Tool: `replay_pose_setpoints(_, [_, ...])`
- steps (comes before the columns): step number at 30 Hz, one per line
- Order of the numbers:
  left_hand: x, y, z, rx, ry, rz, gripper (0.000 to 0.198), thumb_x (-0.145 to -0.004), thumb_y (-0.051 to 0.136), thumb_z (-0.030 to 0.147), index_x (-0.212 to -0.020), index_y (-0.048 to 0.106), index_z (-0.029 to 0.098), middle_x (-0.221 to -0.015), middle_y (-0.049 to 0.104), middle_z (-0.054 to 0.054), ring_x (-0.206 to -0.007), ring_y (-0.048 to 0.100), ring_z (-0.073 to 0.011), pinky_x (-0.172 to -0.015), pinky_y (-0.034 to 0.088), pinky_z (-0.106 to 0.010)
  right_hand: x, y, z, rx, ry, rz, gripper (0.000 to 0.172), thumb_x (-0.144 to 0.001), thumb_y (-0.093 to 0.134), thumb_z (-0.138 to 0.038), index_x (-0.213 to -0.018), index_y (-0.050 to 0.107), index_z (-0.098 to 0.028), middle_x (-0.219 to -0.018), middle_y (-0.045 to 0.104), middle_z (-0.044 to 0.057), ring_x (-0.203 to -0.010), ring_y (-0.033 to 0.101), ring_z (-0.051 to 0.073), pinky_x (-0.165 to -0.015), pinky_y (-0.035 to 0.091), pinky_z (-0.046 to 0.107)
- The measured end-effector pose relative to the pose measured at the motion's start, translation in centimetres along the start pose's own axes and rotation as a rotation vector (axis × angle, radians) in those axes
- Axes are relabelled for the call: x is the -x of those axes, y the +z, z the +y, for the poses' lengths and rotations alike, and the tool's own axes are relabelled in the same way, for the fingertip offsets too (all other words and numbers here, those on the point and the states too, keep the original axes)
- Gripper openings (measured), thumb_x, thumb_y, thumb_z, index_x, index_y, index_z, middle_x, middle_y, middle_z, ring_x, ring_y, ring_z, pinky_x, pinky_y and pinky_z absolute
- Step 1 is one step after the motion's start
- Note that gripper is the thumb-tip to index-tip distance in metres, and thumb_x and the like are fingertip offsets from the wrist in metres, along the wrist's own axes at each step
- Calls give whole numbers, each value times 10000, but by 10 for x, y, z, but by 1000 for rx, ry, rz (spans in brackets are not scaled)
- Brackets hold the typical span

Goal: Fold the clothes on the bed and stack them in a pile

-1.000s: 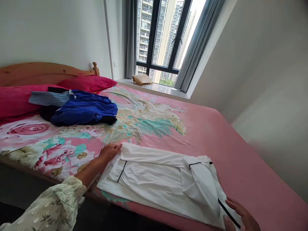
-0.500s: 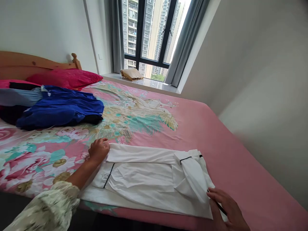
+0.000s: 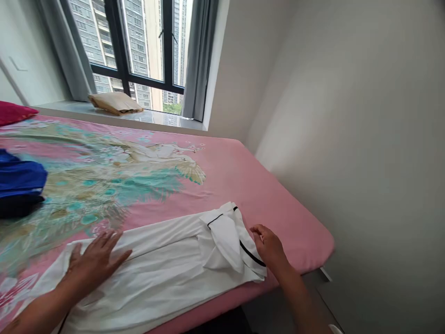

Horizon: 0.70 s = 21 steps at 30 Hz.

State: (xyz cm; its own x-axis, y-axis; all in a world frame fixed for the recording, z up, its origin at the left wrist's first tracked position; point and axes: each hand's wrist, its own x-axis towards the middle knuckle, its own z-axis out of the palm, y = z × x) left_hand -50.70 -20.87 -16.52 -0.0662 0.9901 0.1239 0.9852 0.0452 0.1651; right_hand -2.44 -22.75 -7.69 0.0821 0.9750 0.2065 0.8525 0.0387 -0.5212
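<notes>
A white garment with black piping lies folded lengthwise along the near edge of the bed. A flap with a thin black line is turned over near its right end, and a thicker black band runs along that end. My left hand rests palm down on the cloth, fingers spread, over its left part. At the right edge of the garment is my right hand, its fingers bent and drawn together against the cloth's border. The pinch itself is partly hidden.
The bed has a pink floral sheet. Blue clothing with black cloth under it lies at the left. A red pillow shows at the far left. A beige package sits on the windowsill. A wall rises at the right.
The view has swung right. My left hand has moved from the garment's far left corner onto the cloth and opened flat. My right hand has moved up along the right end.
</notes>
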Motion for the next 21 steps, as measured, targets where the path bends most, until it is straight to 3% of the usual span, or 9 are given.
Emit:
replay_pose_setpoints(4, [13,-20,118,304,260,2,539,-799,420,615,-1206,552,287,-1249,605,-84,-1193,525,-274,-1026,402,-424,5,8,-13,136,-77,-190,278,-876,390,-187,-977,648,-177,-1020,674,85,-1007,582,226,-920,413,360])
replay_pose_setpoints(7, [22,-24,205,517,330,-1,551,-813,445,592,-1270,484,286,-1250,593,-86,-1177,533,-268,-997,438,-430,19,19,-39,76,-225,-260,305,-907,389,-208,-1127,597,-172,-1082,659,93,-1024,581,224,-944,394,378])
replay_pose_setpoints(10, [15,-14,260,589,335,-7,636,-796,496,571,-1338,416,250,-1350,511,-111,-1262,456,-285,-1042,391,-457,29,27,-52,-81,-391,-273,349,-902,401,-179,-1218,548,-186,-1170,631,72,-1097,552,195,-996,363,341])
replay_pose_setpoints(12, [6,0,275,595,268,-77,600,-791,512,539,-1298,466,221,-1349,509,-128,-1267,451,-304,-1038,384,-479,27,30,-46,-157,-391,-271,341,-858,409,-111,-1125,605,-193,-1104,656,47,-1059,566,170,-972,380,285])
replay_pose_setpoints(15, [-2,22,276,587,155,-146,484,-786,515,422,-1205,545,180,-1299,547,-135,-1218,496,-310,-1012,401,-493,15,30,-22,-124,-154,-168,355,-779,409,-37,-1011,640,-174,-1017,667,52,-983,577,164,-908,408,256])
replay_pose_setpoints(17, [-1,32,271,622,149,-97,431,-790,486,349,-1177,561,175,-1292,554,-119,-1211,502,-285,-1026,391,-482,5,29,-6,19,-13,-138,335,-783,422,-63,-1025,636,-152,-1023,652,90,-987,562,200,-883,415,299])
replay_pose_setpoints(21, [10,29,272,743,214,-58,472,-819,474,391,-1243,525,190,-1308,548,-108,-1242,483,-241,-1061,366,-442,-5,32,2,277,-49,-255,316,-798,464,-147,-1054,646,-178,-1046,630,131,-1024,525,297,-853,394,423])
